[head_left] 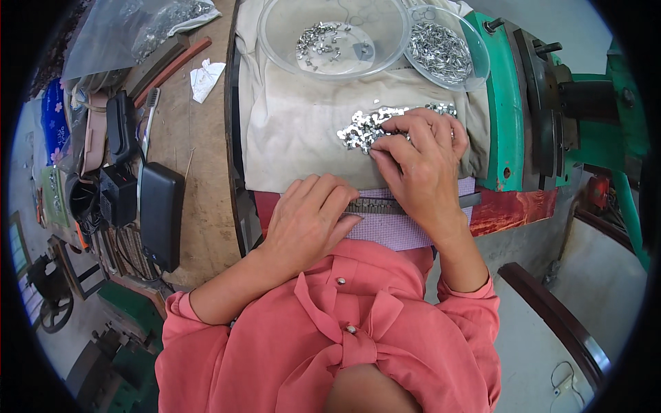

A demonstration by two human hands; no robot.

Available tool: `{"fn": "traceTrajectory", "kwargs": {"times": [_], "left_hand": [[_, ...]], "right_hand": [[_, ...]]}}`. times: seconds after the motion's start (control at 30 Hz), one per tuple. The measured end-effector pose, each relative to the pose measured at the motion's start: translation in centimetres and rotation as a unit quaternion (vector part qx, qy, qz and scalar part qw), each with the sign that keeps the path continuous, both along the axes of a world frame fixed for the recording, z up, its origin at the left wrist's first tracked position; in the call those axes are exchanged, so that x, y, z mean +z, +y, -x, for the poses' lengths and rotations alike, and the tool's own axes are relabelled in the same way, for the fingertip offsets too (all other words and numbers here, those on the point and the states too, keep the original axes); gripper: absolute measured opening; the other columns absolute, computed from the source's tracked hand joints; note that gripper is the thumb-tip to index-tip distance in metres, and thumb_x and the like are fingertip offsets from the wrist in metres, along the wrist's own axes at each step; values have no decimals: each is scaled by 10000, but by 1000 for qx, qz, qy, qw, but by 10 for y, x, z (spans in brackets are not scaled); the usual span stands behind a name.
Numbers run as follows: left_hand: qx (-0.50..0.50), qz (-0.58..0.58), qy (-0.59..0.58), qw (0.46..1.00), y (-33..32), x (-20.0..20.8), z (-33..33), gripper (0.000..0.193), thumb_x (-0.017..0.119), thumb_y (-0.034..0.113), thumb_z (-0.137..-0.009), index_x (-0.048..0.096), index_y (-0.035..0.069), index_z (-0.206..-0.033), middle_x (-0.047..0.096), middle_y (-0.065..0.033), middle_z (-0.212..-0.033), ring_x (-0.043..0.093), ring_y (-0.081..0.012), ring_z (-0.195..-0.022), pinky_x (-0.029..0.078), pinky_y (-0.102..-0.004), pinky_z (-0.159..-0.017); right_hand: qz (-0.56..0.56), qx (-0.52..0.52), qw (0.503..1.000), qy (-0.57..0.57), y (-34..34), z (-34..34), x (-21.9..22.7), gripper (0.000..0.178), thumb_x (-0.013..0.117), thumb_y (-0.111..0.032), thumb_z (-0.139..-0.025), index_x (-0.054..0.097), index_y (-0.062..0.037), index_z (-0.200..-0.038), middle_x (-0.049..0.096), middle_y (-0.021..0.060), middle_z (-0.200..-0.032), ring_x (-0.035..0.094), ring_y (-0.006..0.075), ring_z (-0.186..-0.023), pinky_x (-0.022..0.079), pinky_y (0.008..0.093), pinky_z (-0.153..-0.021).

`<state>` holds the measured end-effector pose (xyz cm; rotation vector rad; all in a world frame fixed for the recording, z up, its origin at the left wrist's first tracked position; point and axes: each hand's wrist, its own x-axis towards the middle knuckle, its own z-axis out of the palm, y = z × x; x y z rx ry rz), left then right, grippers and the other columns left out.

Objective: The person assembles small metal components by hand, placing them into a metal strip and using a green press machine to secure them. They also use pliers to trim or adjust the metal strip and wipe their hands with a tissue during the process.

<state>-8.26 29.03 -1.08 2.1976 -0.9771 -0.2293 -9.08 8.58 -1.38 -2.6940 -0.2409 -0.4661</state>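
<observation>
A: What are the fingers doing on the left?
B: The left hand (303, 213) is curled, its thumb and forefinger gripping the near-left end of a long, narrow, dark grey metal strip (377, 206) from either side. The other fingers are bent and bunched together.

A: And the right?
B: The right hand (423, 151) arches over a loose heap of small, shiny, silver-coloured metal pieces (359, 131). Its thumb and forefinger are bent toward each other with a small gap, at the heap's near edge. I can't tell whether a piece sits between them.

A: Where does the strip lie?
B: Across a purple-and-white checked cloth (413, 234), just in front of the person's body. Its visible middle looks ridged; the right end is smooth. The right wrist hides part of its length, and the left fingers cover its other end.

A: The surface under the heap?
B: A wrinkled beige cloth (289, 138). Beyond the heap stand a wide, clear plastic tub (268, 51), cut off by the upper edge and sparsely filled, and a smaller clear plastic bowl (485, 62) full of slim silvery pieces. Their exact shapes are too small to make out.
</observation>
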Motion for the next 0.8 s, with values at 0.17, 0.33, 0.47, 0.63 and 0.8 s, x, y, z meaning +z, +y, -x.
{"fn": "traceTrajectory", "kwargs": {"times": [0.17,0.33,0.47,0.63,0.8], "left_hand": [[0,1,6,1000,-2,2,-1,311,794,124,-729,625,74,-985,612,-79,-991,585,-280,-882,446,-388,-758],[-17,8,-34,999,-10,1,-4,234,772,101,-739,640,88,-932,612,-46,-948,579,-254,-848,436,-379,-747],[-19,11,-56,998,-14,-2,-5,190,760,87,-742,637,83,-887,611,-40,-924,579,-249,-844,436,-377,-745],[-25,-11,-60,998,-14,0,-3,194,756,89,-744,627,72,-887,612,-44,-933,577,-253,-843,437,-377,-751],[-32,-19,-44,998,-16,3,-3,250,767,108,-739,617,75,-936,607,-53,-956,570,-261,-854,435,-381,-748]], "right_hand": [[8,5,1000,3,-1,6,1,194,787,-143,-701,687,-141,-867,623,-19,-1045,544,228,-1126,275,483,-1049],[12,8,1000,12,-2,10,0,173,787,-162,-705,691,-151,-848,622,-18,-1043,538,228,-1136,265,488,-1058],[7,6,1000,18,-3,10,1,158,788,-166,-709,684,-152,-827,621,-20,-1038,539,221,-1134,261,489,-1061],[-2,-4,1000,9,-7,15,2,152,785,-167,-718,665,-148,-811,620,-26,-1030,544,214,-1131,257,487,-1066],[15,4,1000,-13,-5,18,-3,152,783,-169,-724,670,-141,-822,619,-32,-1030,545,209,-1138,253,489,-1068]]}}
